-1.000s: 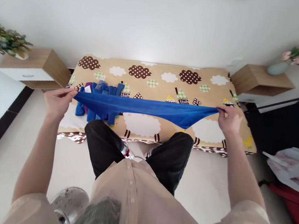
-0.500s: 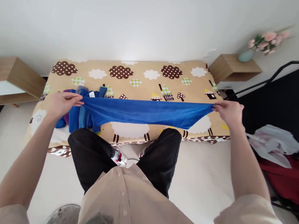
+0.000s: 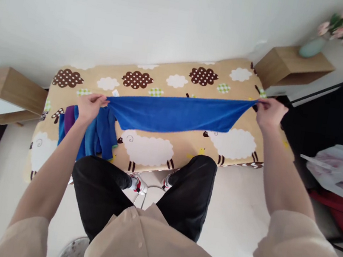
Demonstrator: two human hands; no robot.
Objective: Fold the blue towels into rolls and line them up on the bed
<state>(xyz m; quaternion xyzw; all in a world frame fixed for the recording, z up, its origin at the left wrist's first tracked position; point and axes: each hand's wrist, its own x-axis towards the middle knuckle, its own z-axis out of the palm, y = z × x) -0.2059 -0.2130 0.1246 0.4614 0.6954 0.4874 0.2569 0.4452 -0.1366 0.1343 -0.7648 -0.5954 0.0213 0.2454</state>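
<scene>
A blue cloth (image 3: 174, 112) is stretched lengthwise in the air above the patterned bedspread (image 3: 155, 147). My left hand (image 3: 90, 107) pinches its upper left corner, with the fingers closed. At the other end my right hand (image 3: 269, 113) grips the upper right corner between thumb and fingers. The lower edge of the cloth hangs free, and a small white tag sticks up near its left end. Under and beside my left hand lies a row of folded blue and purple cloths (image 3: 101, 133), partly covered by my forearm.
Wooden side cabinets stand left (image 3: 18, 95) and right (image 3: 293, 67) of the bed. The right one bears a vase (image 3: 312, 47) of pink flowers. A white plastic bag (image 3: 342, 169) and red fabric (image 3: 339, 213) lie far right. A round stool (image 3: 73, 253) is at the bottom.
Both hands have risen with the blue cloth, farther over the bed, and shifted slightly right. More of the folded cloths now shows below it. The view has turned somewhat.
</scene>
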